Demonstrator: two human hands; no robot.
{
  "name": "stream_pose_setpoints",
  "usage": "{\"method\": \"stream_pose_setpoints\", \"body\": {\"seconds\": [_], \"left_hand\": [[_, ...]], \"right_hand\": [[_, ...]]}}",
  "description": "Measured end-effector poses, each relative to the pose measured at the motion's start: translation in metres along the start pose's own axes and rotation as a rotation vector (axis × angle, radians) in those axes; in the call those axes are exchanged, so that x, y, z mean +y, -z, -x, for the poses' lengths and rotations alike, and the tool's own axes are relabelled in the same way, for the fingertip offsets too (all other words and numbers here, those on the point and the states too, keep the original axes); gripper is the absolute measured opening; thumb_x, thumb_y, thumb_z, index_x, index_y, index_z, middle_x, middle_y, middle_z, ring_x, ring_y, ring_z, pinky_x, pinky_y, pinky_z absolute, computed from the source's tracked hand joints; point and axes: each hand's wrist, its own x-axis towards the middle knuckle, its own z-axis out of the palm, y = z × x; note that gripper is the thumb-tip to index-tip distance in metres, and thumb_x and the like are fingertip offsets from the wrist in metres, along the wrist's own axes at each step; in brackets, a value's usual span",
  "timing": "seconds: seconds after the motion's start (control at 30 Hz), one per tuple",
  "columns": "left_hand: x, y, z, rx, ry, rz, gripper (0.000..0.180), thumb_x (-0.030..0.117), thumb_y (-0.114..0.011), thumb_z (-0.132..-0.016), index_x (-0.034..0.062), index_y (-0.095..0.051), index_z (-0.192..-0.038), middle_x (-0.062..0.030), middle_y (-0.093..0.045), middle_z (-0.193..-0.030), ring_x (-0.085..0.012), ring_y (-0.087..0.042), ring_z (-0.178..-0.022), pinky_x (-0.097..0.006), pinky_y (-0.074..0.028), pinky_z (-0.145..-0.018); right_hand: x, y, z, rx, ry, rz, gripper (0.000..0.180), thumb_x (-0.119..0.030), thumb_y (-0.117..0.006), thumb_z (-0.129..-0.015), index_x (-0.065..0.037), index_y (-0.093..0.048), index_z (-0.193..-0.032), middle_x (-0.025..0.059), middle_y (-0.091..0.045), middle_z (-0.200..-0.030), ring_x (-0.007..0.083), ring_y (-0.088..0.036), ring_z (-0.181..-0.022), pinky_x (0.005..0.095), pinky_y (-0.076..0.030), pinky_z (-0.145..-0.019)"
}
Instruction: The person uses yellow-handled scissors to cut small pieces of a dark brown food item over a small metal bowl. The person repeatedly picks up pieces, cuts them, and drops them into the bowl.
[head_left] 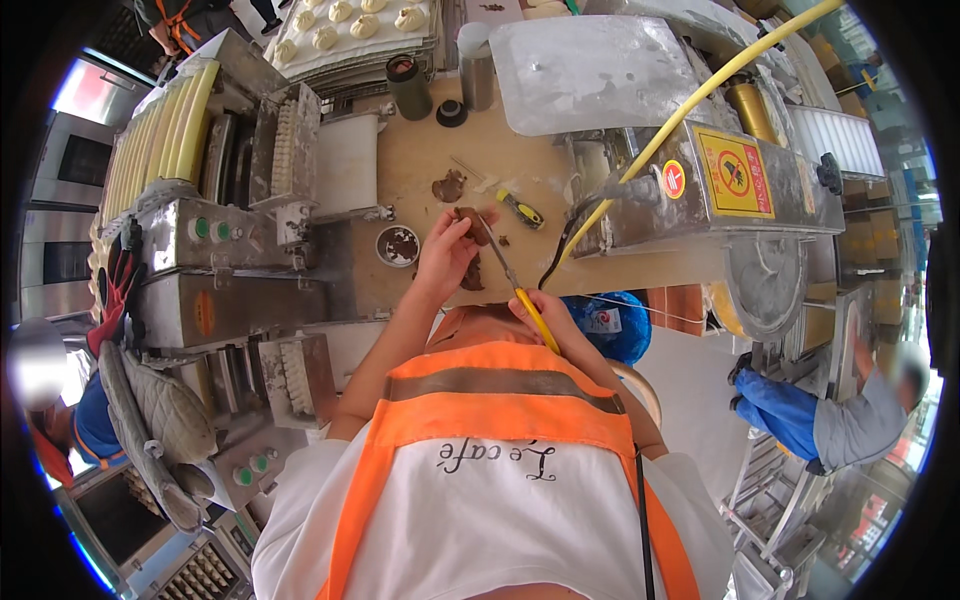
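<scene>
My left hand (447, 257) is closed, its fingertips pinching a dark brown, soft-looking piece (476, 230). In my right hand (552, 312), near my apron, is a long metal tool with a yellow handle (537, 320). Its metal end slants up and left to the brown piece. Whether its end is a blade or jaws is too small to tell. Below that piece, another brown lump (472, 276) shows past my left fingers. A flat brown lump (449, 185) lies farther off on the tan worktable (400, 180). Beside it rests a yellow-and-black handled tool (520, 210).
A small round bowl (398, 246) with dark bits stands left of my hand. Behind are a green jar (408, 88), a black lid (451, 113) and a grey bottle (476, 68). Metal machines flank the table; a yellow hose (680, 118) crosses the right one (640, 215). People (860, 425) are at both sides.
</scene>
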Motion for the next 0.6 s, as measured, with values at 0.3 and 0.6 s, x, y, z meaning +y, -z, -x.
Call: {"method": "stream_pose_setpoints", "body": {"seconds": [0.3, 0.6], "left_hand": [[0.014, -0.017, 0.007, 0.076, 0.025, 0.004, 0.019, 0.005, -0.049, -0.087, -0.0008, -0.053, -0.105, -0.0149, -0.059, -0.109, -0.0248, -0.060, -0.100, -0.033, -0.050, -0.084], [0.034, -0.012, 0.005, 0.047, 0.170, -0.312, 0.023, 0.002, -0.049, -0.086, -0.0003, -0.054, -0.108, -0.0128, -0.060, -0.106, -0.0227, -0.061, -0.097, -0.031, -0.050, -0.082]], "right_hand": [[-0.012, 0.005, 0.010, -0.043, -0.086, -0.061, 0.044, -0.042, -0.064, -0.081, 0.002, -0.057, -0.081, 0.0022, -0.049, -0.061, 0.0108, -0.046, -0.057, 0.0264, -0.038, -0.051], [-0.009, 0.002, 0.012, -0.026, 0.028, 0.016, 0.042, -0.036, -0.066, -0.081, 0.003, -0.060, -0.093, 0.0053, -0.059, -0.075, 0.0107, -0.051, -0.069, 0.0250, -0.042, -0.062]]}}
